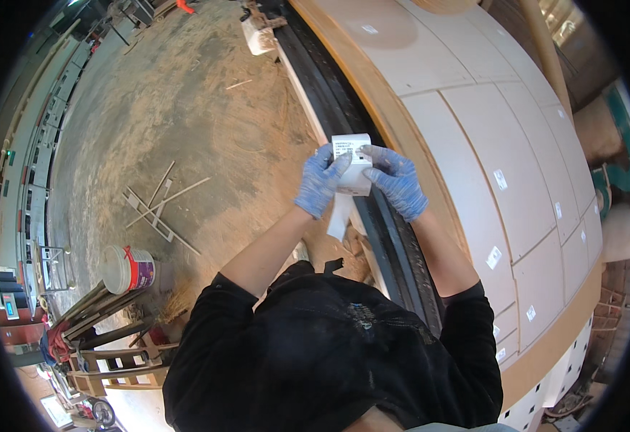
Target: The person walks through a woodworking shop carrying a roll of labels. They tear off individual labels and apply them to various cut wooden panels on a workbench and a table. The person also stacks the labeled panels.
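Note:
Both of my hands wear thin blue-and-white gloves with pale smudges. Between them is a roll of white printed labels [352, 150], its loose white strip [339, 217] hanging down from the underside. My left hand [318, 181] grips the roll's left side, thumb across the front. On the other side, my right hand [397, 183] pinches at the roll's right edge with thumb and forefinger. Whether a single label is peeled up there is too small to tell. Beneath the roll runs a long dark rail [381, 223].
Right of the rail lies a layer of large pale boards [498, 158] with small white labels stuck on several of them. Thin wood strips [158, 210] lie crossed on the dusty floor [207, 108]. A white bucket [118, 270] with a red-and-purple band stands at left, by stacked timber [102, 309].

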`<state>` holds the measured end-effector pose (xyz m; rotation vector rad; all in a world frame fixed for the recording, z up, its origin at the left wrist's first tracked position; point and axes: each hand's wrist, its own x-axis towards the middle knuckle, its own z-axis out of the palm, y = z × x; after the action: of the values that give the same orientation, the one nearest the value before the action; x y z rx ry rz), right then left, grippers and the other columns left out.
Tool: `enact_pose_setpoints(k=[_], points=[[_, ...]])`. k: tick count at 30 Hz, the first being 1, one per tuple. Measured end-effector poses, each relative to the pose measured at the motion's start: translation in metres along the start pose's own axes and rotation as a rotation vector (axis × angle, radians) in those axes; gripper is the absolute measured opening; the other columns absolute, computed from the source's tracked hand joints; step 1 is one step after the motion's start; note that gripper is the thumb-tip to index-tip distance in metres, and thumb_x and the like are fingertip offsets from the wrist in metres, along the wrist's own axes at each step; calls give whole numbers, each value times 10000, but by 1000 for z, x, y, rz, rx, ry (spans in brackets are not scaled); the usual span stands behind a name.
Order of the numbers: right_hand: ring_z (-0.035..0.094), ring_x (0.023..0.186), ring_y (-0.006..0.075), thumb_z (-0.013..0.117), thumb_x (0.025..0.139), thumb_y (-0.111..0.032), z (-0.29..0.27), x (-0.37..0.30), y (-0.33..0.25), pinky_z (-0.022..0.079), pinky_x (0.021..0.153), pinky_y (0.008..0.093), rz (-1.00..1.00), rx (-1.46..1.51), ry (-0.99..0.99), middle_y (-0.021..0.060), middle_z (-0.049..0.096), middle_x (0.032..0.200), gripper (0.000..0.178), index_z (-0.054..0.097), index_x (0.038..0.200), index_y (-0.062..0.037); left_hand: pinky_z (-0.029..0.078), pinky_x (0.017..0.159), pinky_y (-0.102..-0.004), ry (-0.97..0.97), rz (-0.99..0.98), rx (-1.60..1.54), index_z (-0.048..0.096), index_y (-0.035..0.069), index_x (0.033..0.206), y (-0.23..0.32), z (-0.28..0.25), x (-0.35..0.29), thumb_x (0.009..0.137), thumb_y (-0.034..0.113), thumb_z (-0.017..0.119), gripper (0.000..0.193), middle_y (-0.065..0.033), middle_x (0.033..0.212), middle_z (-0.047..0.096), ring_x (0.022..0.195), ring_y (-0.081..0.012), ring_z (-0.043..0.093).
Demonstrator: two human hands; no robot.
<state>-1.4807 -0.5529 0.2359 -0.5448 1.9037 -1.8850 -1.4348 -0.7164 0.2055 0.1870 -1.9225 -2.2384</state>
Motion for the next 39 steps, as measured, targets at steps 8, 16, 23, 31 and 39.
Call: enact_pose_setpoints(k=[8,16,23,31,39], points=[[584,860,147,634,791,-39,147,100,18,471,809,268,28,161,53,80,634,964,233,635,1024,-25,464,758,-259,-65,-37,-11,554,21,1089,14,-170,20,832,159,611,297,-51,964,608,876,-109,555],[581,835,122,644,785,-40,209,173,36,469,790,247,-47,83,90,45,645,900,175,654,960,-29,474,728,-261,49,24,53,572,23,1045,11,-245,60,814,95,620,247,-55,894,620,811,-104,568],[542,720,65,607,816,-64,260,228,48,454,654,211,-233,-102,-2,34,627,809,81,624,875,-12,470,745,-255,100,114,102,557,19,1100,2,-305,69,831,114,606,290,-34,946,621,848,-78,541],[415,533,45,602,834,-153,436,290,91,375,472,217,-71,-136,-56,-21,479,628,108,553,779,-74,482,759,-280,315,-139,-81,498,18,1162,-26,-471,16,811,103,635,386,-60,959,615,865,-116,568],[541,695,114,556,879,-166,683,341,104,495,640,311,114,229,-211,7,561,810,118,570,978,-104,489,750,-296,915,21,-94,311,58,1328,-6,-727,-53,811,28,609,598,-105,1003,586,852,-165,576]])
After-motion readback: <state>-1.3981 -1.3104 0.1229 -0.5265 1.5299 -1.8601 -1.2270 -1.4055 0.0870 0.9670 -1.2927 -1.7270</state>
